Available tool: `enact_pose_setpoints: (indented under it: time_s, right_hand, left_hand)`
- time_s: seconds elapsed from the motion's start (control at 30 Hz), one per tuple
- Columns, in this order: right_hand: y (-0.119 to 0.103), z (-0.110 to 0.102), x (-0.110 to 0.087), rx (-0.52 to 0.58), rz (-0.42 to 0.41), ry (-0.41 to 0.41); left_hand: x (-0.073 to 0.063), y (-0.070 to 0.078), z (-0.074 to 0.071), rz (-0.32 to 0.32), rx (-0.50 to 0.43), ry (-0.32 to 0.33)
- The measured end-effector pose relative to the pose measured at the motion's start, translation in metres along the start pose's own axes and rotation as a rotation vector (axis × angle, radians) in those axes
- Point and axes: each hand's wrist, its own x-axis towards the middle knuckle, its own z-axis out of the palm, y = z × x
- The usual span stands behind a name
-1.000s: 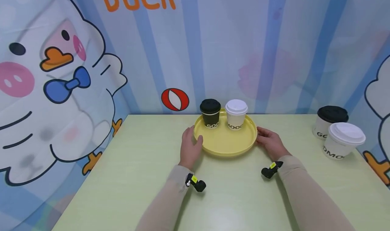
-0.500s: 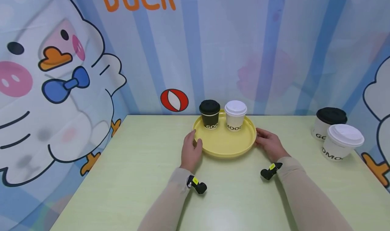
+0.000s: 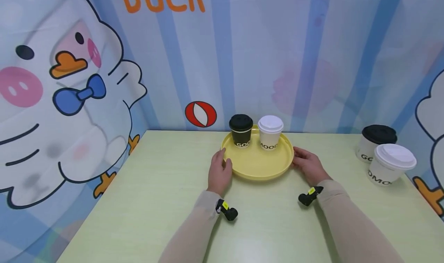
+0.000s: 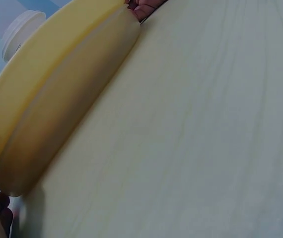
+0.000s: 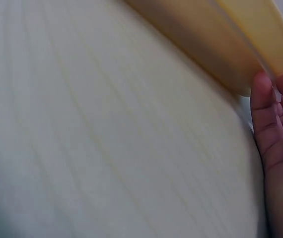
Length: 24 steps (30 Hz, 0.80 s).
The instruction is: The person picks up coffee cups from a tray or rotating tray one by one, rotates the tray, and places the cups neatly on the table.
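A round yellow tray [image 3: 260, 165] with a raised rim lies on the table in the head view. Two small paper cups stand upright towards its back: a black cup [image 3: 241, 136] with a black lid, and a white cup [image 3: 269, 138] with a white lid. My left hand [image 3: 220, 174] holds the tray's left edge, its fingertips partly hidden. At the opposite edge, my right hand [image 3: 311, 166] grips the rim. The right wrist view has fingers [image 5: 264, 99] against the tray's underside and rim. In the left wrist view, dark fingertips [image 4: 3, 208] show below the tray's near end.
Two larger white paper cups stand on the right of the table [image 3: 166, 186]: a black-lidded cup [image 3: 365, 149] behind and a white-lidded cup [image 3: 385, 172] in front. A printed cartoon curtain [image 3: 256, 62] hangs behind the table's back edge.
My left hand has shifted slightly right and its fingers sit closer along the tray's rim. The right hand stays at its edge. The view has shifted a little; the cups stay put.
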Motion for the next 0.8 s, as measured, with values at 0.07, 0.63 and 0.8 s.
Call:
enact_pose_setpoints:
  time_s: [0.07, 0.63, 0.8]
  right_hand:
    - [-0.001, 0.0, 0.0, 0.008, 0.017, -0.001]
    - [-0.124, 0.015, 0.03, -0.547, 0.006, 0.044]
    - [-0.139, 0.033, 0.033, -0.598, -0.029, 0.072]
  left_hand:
    - [0.0, 0.0, 0.001, -0.001, 0.0, 0.004]
    - [-0.002, 0.005, -0.001, -0.057, 0.002, -0.011]
    - [0.0, 0.003, 0.0, -0.047, -0.005, -0.008]
